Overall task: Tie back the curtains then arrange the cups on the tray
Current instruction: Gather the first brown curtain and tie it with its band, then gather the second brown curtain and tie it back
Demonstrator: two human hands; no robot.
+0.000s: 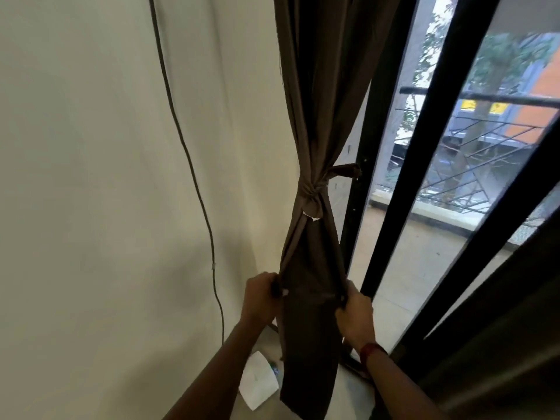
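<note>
Left hand (262,298) and right hand (354,313) each grip a curtain (312,116) edge; knot (311,196) above the fingers, wall (91,177) to their left.

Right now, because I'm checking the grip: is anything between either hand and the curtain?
Nothing visible. The left hand and the right hand each grip an edge of the curtain directly, below its knot.

One curtain (312,116), with one knot (310,195) round its middle. Two hands on the curtain's lower edges: left hand (262,298) and right hand (356,316). One cable (181,140) left of the curtain, one sheet of paper (257,380) by its hem, one wristband (374,351) to its right.
</note>
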